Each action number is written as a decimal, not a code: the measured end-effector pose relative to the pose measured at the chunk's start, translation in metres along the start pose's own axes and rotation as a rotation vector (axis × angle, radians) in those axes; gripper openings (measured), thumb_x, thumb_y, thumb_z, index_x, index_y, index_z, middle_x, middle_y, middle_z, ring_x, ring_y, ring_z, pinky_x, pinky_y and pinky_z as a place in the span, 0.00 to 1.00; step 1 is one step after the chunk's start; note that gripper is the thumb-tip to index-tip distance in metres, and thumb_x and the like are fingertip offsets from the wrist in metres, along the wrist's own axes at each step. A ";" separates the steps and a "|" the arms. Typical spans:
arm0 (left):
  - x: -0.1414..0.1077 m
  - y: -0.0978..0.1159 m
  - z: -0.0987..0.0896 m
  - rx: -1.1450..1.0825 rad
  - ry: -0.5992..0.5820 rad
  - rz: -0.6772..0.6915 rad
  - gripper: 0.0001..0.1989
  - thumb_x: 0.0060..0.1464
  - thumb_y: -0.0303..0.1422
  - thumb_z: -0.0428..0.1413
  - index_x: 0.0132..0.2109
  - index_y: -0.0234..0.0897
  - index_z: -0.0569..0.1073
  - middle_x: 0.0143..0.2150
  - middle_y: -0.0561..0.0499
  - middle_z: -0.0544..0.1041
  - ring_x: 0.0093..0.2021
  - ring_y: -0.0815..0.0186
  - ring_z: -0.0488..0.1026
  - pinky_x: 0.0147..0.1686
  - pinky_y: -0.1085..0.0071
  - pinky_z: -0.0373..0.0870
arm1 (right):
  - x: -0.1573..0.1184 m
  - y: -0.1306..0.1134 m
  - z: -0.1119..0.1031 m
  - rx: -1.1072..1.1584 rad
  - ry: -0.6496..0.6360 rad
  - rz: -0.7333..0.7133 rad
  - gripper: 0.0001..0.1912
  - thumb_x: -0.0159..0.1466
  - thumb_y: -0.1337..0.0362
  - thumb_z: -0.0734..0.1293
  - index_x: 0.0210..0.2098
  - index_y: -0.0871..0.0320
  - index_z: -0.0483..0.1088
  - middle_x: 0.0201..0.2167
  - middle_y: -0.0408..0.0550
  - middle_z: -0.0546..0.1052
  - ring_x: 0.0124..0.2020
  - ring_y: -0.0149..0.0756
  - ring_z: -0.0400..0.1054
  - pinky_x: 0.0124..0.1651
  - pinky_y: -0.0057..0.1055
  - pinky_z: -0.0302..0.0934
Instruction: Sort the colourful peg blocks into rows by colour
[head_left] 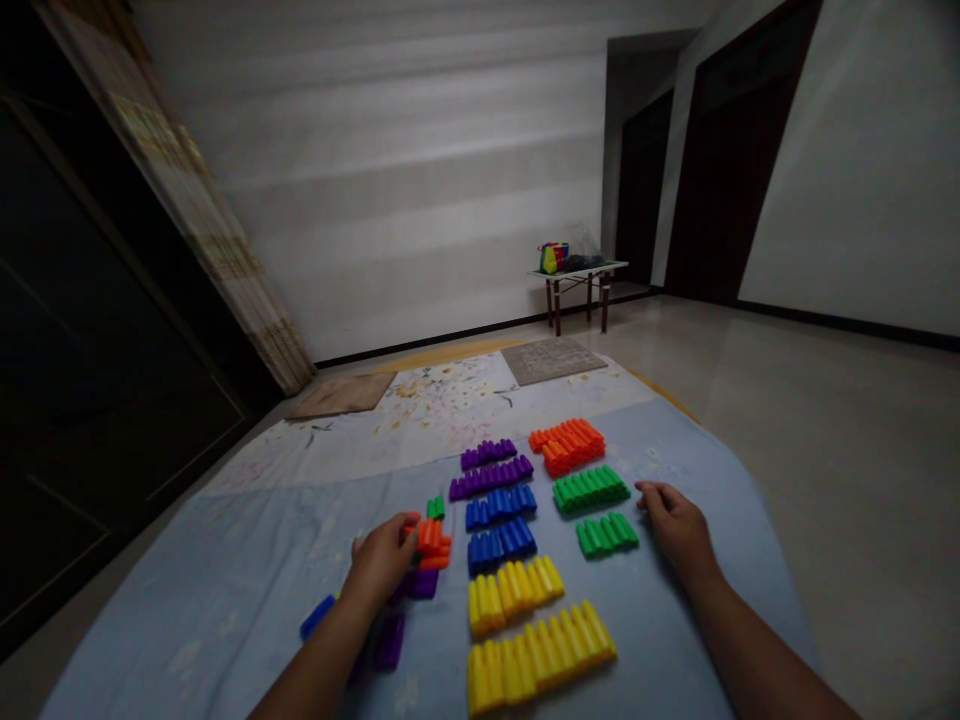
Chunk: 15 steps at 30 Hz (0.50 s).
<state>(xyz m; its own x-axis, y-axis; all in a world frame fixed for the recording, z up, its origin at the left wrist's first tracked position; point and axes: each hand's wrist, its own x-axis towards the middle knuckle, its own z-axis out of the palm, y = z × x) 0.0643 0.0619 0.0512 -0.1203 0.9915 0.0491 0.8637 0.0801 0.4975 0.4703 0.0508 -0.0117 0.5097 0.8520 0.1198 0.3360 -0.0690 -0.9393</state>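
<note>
My left hand (381, 553) is closed on orange plastic tubes (431, 538) at the left of the cloth; its fingertips are partly hidden. Close by lie two green tubes (436, 508), purple tubes (390, 640) and a blue tube (318, 617), some covered by my left arm. My right hand (676, 525) rests beside the green rows (592, 488), fingers bent and slightly apart, with nothing visible in them. Between the hands are rows of purple tubes (491, 478), blue tubes (501, 545) and yellow tubes (541, 655). An orange stack (570, 446) sits behind the green rows.
A pale blue flowered cloth (247, 590) covers the table. Two flat mats, a brown one (345, 394) and a grey one (553, 361), lie at its far edge. Beyond stands a small table (577, 270) with a colourful bag (553, 258). A curtain (202, 190) hangs at left.
</note>
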 end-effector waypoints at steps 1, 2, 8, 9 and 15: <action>-0.002 0.001 -0.002 0.080 -0.009 0.019 0.17 0.49 0.38 0.48 0.44 0.41 0.74 0.39 0.48 0.79 0.43 0.59 0.74 0.47 0.59 0.62 | 0.000 0.000 0.000 0.000 0.001 -0.001 0.25 0.55 0.47 0.58 0.37 0.60 0.73 0.25 0.45 0.74 0.26 0.35 0.66 0.32 0.30 0.59; -0.003 0.002 -0.004 0.132 -0.022 0.036 0.17 0.50 0.38 0.47 0.45 0.42 0.74 0.40 0.48 0.79 0.44 0.59 0.73 0.48 0.59 0.60 | 0.000 0.000 0.000 0.001 0.001 -0.002 0.25 0.55 0.47 0.58 0.37 0.60 0.73 0.24 0.45 0.74 0.26 0.35 0.66 0.32 0.30 0.59; 0.001 0.008 -0.015 0.177 -0.110 0.134 0.23 0.50 0.40 0.47 0.52 0.39 0.70 0.52 0.45 0.72 0.54 0.57 0.66 0.55 0.57 0.54 | 0.002 0.001 0.003 0.034 0.006 -0.032 0.24 0.56 0.48 0.58 0.35 0.61 0.73 0.23 0.45 0.73 0.26 0.35 0.66 0.32 0.30 0.58; 0.003 0.008 -0.015 0.191 -0.147 0.138 0.24 0.49 0.40 0.49 0.52 0.39 0.69 0.53 0.45 0.72 0.54 0.56 0.66 0.56 0.56 0.53 | 0.002 0.001 0.004 0.047 0.008 -0.040 0.23 0.56 0.48 0.58 0.35 0.61 0.73 0.22 0.44 0.73 0.26 0.35 0.66 0.32 0.30 0.58; 0.013 0.006 -0.014 0.186 -0.257 0.104 0.27 0.38 0.31 0.55 0.51 0.39 0.71 0.50 0.46 0.74 0.52 0.55 0.68 0.56 0.57 0.57 | 0.002 0.001 0.008 0.095 0.023 -0.034 0.23 0.57 0.48 0.58 0.35 0.61 0.73 0.22 0.44 0.72 0.24 0.34 0.64 0.29 0.29 0.57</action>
<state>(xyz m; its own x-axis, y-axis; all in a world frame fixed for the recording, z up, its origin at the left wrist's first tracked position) 0.0610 0.0734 0.0673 0.0802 0.9869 -0.1401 0.9422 -0.0292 0.3338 0.4652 0.0569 -0.0146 0.5176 0.8409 0.1579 0.2772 0.0098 -0.9608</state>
